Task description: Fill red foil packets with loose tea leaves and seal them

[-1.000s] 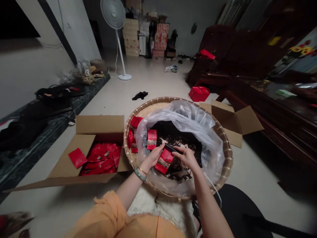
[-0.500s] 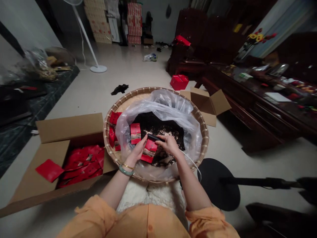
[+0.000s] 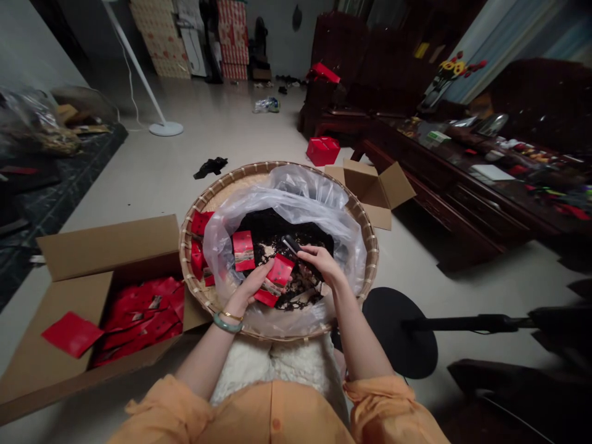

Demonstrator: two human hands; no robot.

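My left hand [image 3: 252, 285] is closed on a red packet [image 3: 280, 270] with a printed band, held tilted over the round bamboo basket [image 3: 371, 251]. In my right hand [image 3: 320, 259] is a black handheld bag sealer [image 3: 291, 244], just above and to the right of the packet and apart from it. Below both hands, a clear plastic bag [image 3: 354, 246] lines the basket and holds dark, shredded dry leaves [image 3: 289, 225]. Another red packet [image 3: 243, 250] lies inside the bag on the left. Several more red packets [image 3: 198, 258] sit between the bag and the basket's left rim.
An open carton [image 3: 108, 246] full of red packets stands at left, with one red packet [image 3: 71, 333] on its flap. Beyond the basket are a smaller open carton [image 3: 379, 188] and a red box [image 3: 322, 151]. A black round base [image 3: 400, 333] stands at right, near a dark wooden table [image 3: 439, 209].
The bag sealer has come off the packet's top edge and now points up and left, away from it. My left hand has tilted the packet. The whole view has shifted slightly.
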